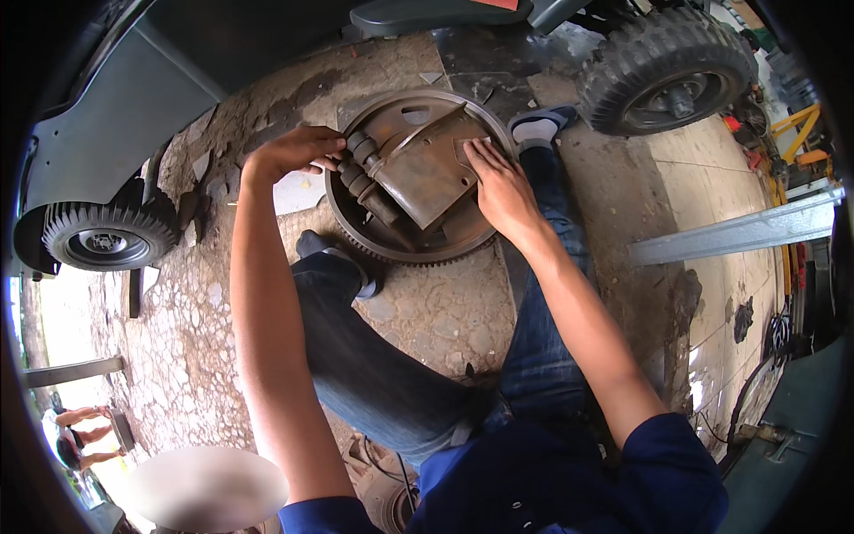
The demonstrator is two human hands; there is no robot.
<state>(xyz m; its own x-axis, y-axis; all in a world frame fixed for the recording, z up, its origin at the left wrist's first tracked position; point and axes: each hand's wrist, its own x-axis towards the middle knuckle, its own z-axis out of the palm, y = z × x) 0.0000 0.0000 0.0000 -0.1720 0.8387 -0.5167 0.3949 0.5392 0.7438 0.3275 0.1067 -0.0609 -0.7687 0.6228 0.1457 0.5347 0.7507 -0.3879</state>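
A large round flywheel (416, 257) with a toothed rim lies on the ground between my feet. Across it rests a brown metal part with a flat plate (422, 182), and along the plate's left side are dark, ribbed cylindrical pieces (360, 181). At the upper left, my left hand (298, 151) has its fingers curled at the end of a ribbed piece. The fingers of my right hand (503, 182) lie stretched out on the plate's right part. Beneath their tips shows a thin brown sheet (463, 156), perhaps sandpaper, partly covered by the hand.
A vehicle's grey body (169, 67) and wheel (107, 238) stand at the left. Another wheel with a chunky tyre (667, 76) is at the upper right. A metal beam (738, 236) juts in from the right. A person (76, 436) is far off at the lower left.
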